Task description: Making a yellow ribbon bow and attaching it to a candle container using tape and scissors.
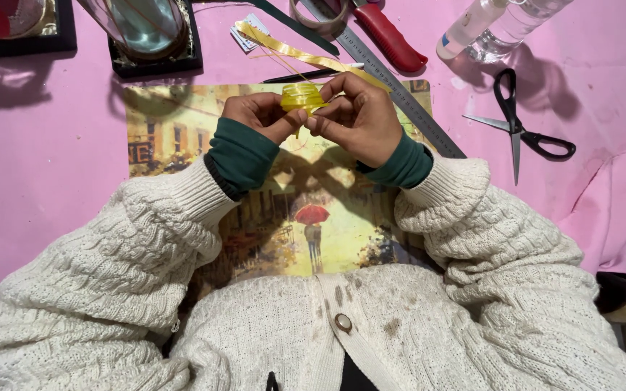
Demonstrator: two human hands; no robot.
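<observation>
Left hand [259, 116]: closed around the left side of a small coil of shiny yellow ribbon [302, 96], thumb and fingertips pinching it; dark green cuff under a cream cable-knit sleeve.
Right hand [360, 116]: closed on the same coil from the right, fingers curled over its top and thumb pressed at its lower edge.
Yellow ribbon coil: held up between both hands, touching both, above the printed picture.
Loose ribbon tail [284, 47]: ran from the coil up and away beyond the hands, lying flat on the pink sheet.
Printed picture of a rainy street with a red umbrella [313, 210]: lay directly beneath the hands and forearms.
Long grey metal ruler [400, 94]: slanted just beyond and to the right of the right hand, passing behind its knuckles.
Black-handled scissors [519, 130]: well to the right of the right hand, blades apart, on the pink sheet.
Red-handled tool [389, 36]: beyond the right hand, past the ruler.
Clear plastic bottles [498, 25]: far beyond and to the right of the right hand, lying tilted.
Glass dome on a black square base [150, 32]: beyond the left hand.
Pink sheet covering the table [45, 145]: spread out on every side of the hands.
</observation>
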